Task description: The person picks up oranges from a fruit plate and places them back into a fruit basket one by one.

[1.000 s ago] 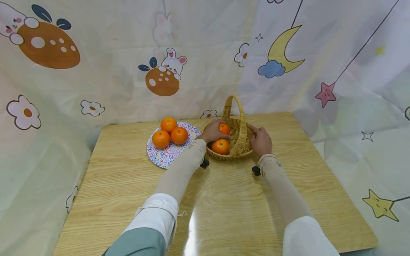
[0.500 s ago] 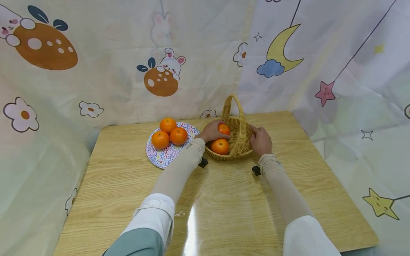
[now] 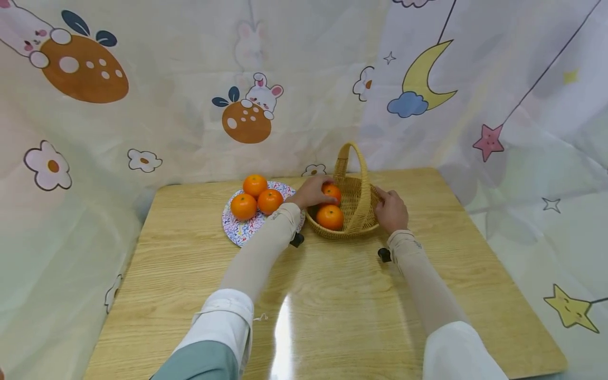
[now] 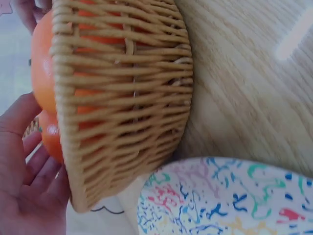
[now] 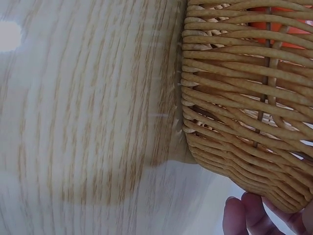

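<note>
A wicker basket [image 3: 353, 195] with a tall handle stands at the table's back edge. Inside are two oranges, a near orange [image 3: 330, 217] and a far orange [image 3: 334, 193]. Reaching over the basket's left side, my left hand [image 3: 311, 192] has thumb and fingers around the far orange; in the left wrist view this orange [image 4: 52, 134] shows between thumb and fingers, partly behind the rim. My right hand [image 3: 392, 212] grips the basket's right rim. Its fingers [image 5: 234, 215] show beside the basket's wall [image 5: 244, 107] in the right wrist view.
Left of the basket, a patterned round plate [image 3: 233, 229] holds three oranges [image 3: 270, 201], partly behind my left forearm. The wooden table [image 3: 342, 306] extends toward me. A printed curtain [image 3: 313, 105] hangs close behind the table's back edge.
My left hand has shifted slightly left relative to the basket, and the far orange has moved a little left too. My right hand keeps its place at the rim. The head view has shifted slightly.
</note>
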The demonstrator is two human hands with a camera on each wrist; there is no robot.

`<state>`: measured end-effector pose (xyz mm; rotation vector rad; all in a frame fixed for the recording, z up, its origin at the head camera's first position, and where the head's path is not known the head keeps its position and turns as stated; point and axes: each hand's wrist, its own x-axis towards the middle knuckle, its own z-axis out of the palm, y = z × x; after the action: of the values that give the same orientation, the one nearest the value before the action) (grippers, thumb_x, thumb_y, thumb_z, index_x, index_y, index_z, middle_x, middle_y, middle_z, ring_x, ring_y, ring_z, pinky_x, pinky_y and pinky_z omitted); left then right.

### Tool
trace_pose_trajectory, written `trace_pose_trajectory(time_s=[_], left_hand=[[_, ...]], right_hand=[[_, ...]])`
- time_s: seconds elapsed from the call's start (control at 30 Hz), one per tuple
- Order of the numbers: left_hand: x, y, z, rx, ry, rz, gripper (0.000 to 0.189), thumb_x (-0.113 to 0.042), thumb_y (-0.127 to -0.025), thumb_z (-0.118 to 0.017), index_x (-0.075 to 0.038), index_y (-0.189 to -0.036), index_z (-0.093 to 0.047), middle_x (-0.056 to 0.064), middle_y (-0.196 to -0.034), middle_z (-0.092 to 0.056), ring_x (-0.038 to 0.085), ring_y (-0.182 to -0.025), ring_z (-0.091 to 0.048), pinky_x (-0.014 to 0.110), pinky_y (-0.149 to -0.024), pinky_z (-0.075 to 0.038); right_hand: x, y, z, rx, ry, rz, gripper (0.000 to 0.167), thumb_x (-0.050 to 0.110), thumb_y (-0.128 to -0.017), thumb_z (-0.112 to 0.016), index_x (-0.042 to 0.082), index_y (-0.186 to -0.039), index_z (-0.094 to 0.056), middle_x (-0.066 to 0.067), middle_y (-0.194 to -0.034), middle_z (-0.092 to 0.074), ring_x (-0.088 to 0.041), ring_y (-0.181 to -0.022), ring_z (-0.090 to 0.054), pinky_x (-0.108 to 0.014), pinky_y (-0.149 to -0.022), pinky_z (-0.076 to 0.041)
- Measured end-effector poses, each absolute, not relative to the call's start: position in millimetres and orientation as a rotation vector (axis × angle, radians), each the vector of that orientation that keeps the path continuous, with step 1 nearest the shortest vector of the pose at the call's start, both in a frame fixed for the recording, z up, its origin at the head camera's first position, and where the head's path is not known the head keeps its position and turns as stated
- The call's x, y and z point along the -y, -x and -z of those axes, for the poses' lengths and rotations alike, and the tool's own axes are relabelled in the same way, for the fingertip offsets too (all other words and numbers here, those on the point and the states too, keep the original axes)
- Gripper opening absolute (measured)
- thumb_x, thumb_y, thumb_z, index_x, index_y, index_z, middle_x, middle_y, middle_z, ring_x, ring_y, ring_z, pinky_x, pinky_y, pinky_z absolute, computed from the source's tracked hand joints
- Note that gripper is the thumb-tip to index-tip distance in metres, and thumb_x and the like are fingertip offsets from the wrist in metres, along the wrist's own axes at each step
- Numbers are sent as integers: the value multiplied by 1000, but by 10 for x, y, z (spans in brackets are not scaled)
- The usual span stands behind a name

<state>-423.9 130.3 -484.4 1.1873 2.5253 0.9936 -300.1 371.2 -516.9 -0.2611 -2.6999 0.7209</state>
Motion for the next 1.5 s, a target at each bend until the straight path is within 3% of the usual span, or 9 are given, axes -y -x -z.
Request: trace_pose_trajectory(time_s=[0.3,0.63,0.87,1.0,1.17,1.3,1.4,1.5], left_hand=[[-1025,4240,4720,-2483,-1084,-1161,63,-26,-86,-77,-5,-140,-51,12,-140,-50,24,-129,-46,36,-107,-37],[-586,4287,4678,-2514,-1079,-1274,60,-25,-87,-76,-12,-140,-52,6,-139,-52,22,-129,-47,36,-108,-37],[-40,4225,4734,-2522,-965,-1386,66,-27,-85,-77,-10,-143,-49,9,-142,-49,25,-131,-45,42,-109,-35],[338,4230,4837,-2618,-839,-1457,64,-31,-84,-79,-15,-140,-52,4,-140,-50,27,-130,-44,42,-109,-36],[642,4225,4944,-2709,-671,-1511,66,-35,-81,-80,-14,-138,-54,4,-139,-50,30,-130,-43,51,-108,-33],[819,4207,5045,-2720,-570,-1499,71,-34,-80,-81,-9,-140,-52,9,-141,-47,32,-133,-39,52,-110,-31],[917,4192,5134,-2694,-533,-1501,71,-35,-80,-82,-9,-140,-52,10,-143,-45,31,-133,-39,49,-110,-32],[976,4178,5192,-2670,-542,-1516,71,-37,-78,-82,-9,-137,-54,11,-139,-47,31,-128,-43,49,-108,-34]], right_hand=[[-3682,3015,5159,2714,264,-730,53,2,-93,-44,14,-144,-50,-22,-113,-56,-30,-68,-51,-38,-52,-38],[-3742,2960,5178,2698,263,-742,54,2,-92,-43,14,-144,-50,-24,-111,-56,-28,-59,-44,-37,-48,-34],[-3747,2970,5178,2694,252,-741,55,2,-92,-42,15,-144,-50,-24,-110,-56,-29,-62,-45,-38,-50,-35],[-3709,2975,5168,2702,228,-746,54,2,-92,-42,13,-144,-50,-24,-108,-56,-30,-63,-46,-39,-52,-37],[-3710,2952,5166,2717,230,-691,52,2,-93,-43,11,-144,-49,-24,-108,-55,-31,-64,-49,-40,-51,-39],[-3680,2971,5150,2688,159,-634,50,-2,-91,-45,5,-140,-53,-27,-113,-53,-39,-80,-54,-47,-57,-44],[-3652,3007,5131,2645,91,-591,44,-5,-88,-49,-3,-132,-58,-28,-115,-50,-44,-97,-51,-53,-68,-46],[-3631,3034,5121,2593,104,-624,36,-5,-89,-51,-9,-124,-60,-29,-116,-50,-46,-105,-48,-56,-76,-47]])
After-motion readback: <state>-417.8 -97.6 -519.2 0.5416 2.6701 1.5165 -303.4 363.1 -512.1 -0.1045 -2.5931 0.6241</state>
